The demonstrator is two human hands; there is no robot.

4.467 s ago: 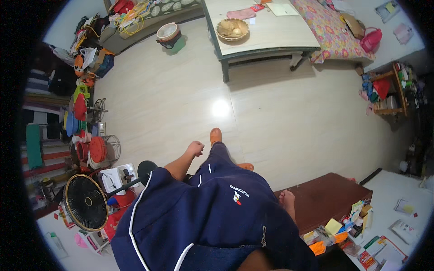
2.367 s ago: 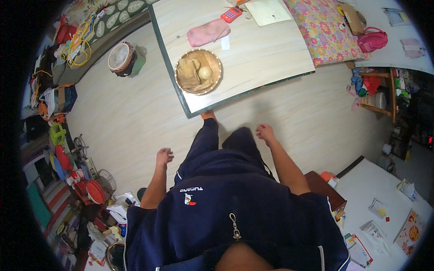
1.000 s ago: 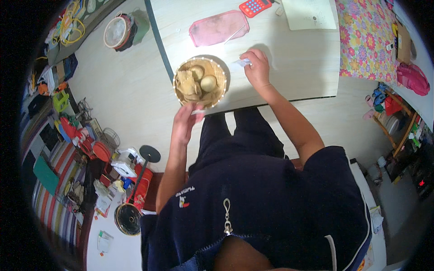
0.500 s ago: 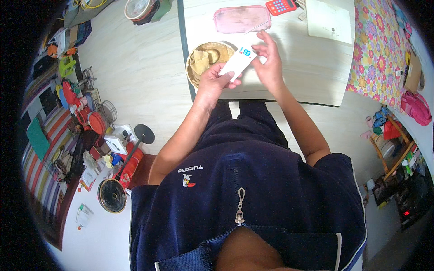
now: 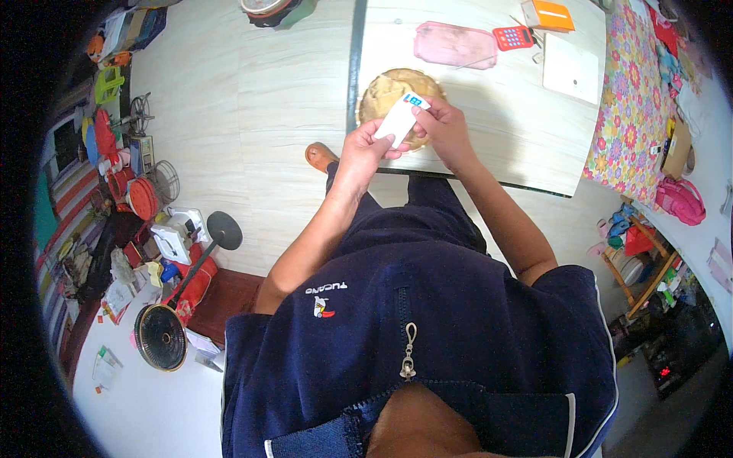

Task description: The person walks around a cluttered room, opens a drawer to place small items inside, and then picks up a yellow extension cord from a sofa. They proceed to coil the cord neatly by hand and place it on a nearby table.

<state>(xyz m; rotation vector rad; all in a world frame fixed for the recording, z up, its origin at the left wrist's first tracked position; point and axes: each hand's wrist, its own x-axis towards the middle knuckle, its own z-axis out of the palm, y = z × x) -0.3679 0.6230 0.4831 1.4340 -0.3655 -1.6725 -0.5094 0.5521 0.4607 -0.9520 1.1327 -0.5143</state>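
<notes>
Both my hands hold a small flat white packet with a blue print at its far end. My left hand pinches its near end, thumb on top. My right hand grips the far right corner between thumb and fingers. Beneath the packet stands a round woven basket at the table's left edge. Flat tan pieces lie in it, partly hidden by my hands and the packet; their kind is unclear.
On the pale table lie a stained pink tray, a red calculator, an orange box and a white board. Floral cloth borders the right. A black round-based stand is at the left.
My right hand, its fingers apart before, has closed on the packet's far corner. The packet now sits more over the basket. The view has shifted, and a brown shoe shows beside the table.
</notes>
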